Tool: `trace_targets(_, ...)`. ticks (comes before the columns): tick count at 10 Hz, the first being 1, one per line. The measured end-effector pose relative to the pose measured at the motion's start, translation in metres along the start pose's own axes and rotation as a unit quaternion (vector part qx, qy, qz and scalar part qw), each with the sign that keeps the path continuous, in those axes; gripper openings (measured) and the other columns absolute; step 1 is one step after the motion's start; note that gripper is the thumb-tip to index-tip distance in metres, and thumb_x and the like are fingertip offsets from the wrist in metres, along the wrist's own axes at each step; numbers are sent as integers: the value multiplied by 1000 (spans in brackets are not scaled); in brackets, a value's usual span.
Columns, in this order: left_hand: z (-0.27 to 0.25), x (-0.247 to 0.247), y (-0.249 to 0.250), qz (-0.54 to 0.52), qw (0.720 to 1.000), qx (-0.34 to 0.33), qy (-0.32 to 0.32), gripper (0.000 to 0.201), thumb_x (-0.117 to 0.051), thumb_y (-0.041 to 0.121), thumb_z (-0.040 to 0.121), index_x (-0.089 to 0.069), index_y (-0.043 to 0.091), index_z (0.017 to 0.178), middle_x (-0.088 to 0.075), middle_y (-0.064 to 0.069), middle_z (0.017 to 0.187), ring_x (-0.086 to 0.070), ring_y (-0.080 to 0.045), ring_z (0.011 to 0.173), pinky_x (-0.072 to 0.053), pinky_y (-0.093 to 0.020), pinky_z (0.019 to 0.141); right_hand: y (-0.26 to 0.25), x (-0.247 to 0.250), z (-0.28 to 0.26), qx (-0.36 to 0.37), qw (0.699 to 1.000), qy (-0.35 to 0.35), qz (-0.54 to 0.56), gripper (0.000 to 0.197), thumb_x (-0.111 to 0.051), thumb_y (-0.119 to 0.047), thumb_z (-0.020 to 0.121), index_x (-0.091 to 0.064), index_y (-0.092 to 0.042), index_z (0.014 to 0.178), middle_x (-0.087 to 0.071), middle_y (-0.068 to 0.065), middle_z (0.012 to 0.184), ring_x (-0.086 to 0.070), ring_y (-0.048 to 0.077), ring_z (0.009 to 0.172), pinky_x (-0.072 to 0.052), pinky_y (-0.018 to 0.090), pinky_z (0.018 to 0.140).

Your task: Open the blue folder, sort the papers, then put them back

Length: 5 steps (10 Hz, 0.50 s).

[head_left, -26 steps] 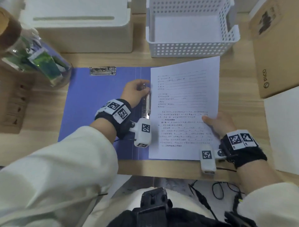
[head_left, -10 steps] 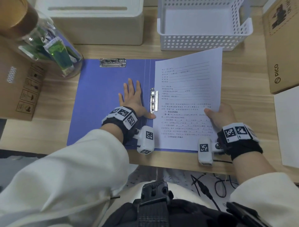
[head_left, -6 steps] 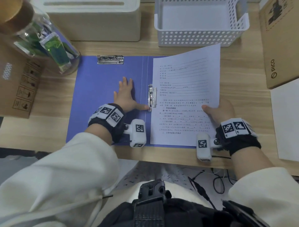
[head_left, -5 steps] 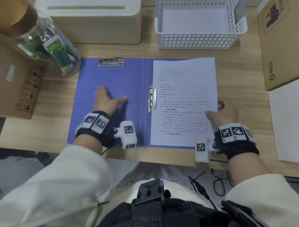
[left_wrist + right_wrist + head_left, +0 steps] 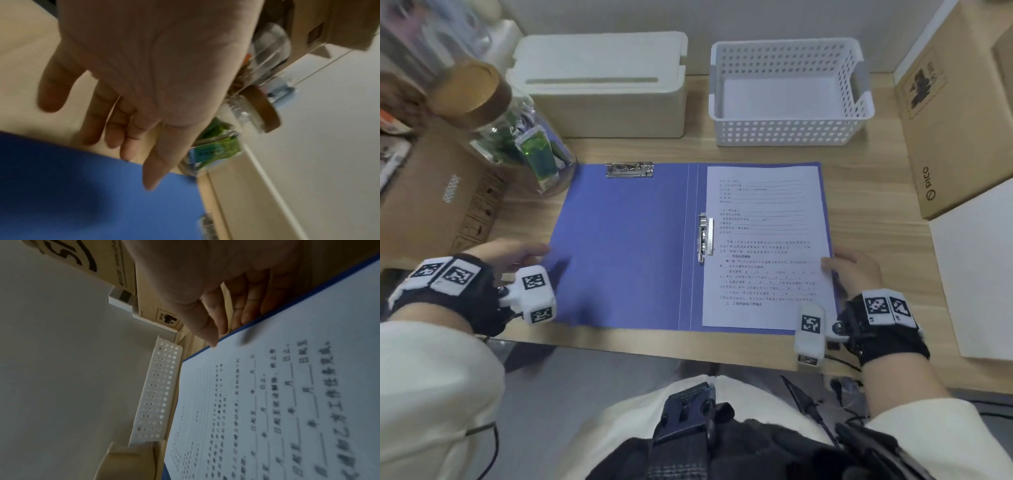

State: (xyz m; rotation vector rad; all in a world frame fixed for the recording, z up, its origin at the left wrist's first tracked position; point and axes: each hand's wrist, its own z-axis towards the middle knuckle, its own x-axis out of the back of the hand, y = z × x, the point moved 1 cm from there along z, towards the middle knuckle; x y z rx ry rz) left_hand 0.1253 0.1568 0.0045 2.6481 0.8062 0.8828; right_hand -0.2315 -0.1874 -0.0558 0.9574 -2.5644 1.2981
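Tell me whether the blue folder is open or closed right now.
Open. The blue folder lies spread flat on the desk, both inner covers showing, with the papers lying on its right half beside the spine clip.

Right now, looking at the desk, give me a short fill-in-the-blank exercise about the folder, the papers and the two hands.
1. The blue folder lies ____ on the desk.
2. The papers rest on the folder's ____ half.
3. The right hand holds the papers at their ____ edge.
4. The left hand is at the folder's ____ edge, fingers relaxed.

Missing words: open; right; right; left
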Motion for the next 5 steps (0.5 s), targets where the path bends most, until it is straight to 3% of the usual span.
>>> trace_targets(1,-39,2,30,23,994,-74,-74,15,-61,18,81,-54,9,71,-59,2,42,-55,-11,34,-41,-14,37,-1,7,0,-1,999,-2,46,24,-57,-2,87,-61,-14,107,-66,7,91,-57,20,71,-46,28,65)
trace_targets(2,-88,1,59,57,960,-170,-217,45,-87,37,50,-72,18,88,-77,2,77,-72,-13,62,-57,-22,51,1,10,4,-29,993,-8,118,17,-57,-1,87,-65,-8,101,-66,-5,48,-56,17,51,-43,24,49)
trace_targets(3,-124,-28,85,71,894,-250,-364,68,-82,63,40,-70,34,100,-72,7,111,-70,-14,96,-59,-31,74,-1,4,-2,-68,976,-58,201,17,-60,-7,87,-63,-11,103,-68,2,66,-60,11,49,-47,15,39)
trace_targets(4,-132,-86,100,196,838,-299,-412,69,-57,82,52,-55,51,114,-51,25,135,-45,4,127,-42,-25,100,-16,4,-16,-87,946,-150,273,46,-84,-26,62,-61,-15,101,-66,5,74,-62,16,61,-54,23,45)
trace_targets(5,-99,-154,90,406,781,-373,-292,63,-56,60,77,-34,46,134,-14,8,157,-11,-7,144,-16,-19,113,-35,12,-28,-44,940,-206,269,59,-90,-36,44,-61,-20,93,-70,3,75,-69,13,58,-58,31,54)
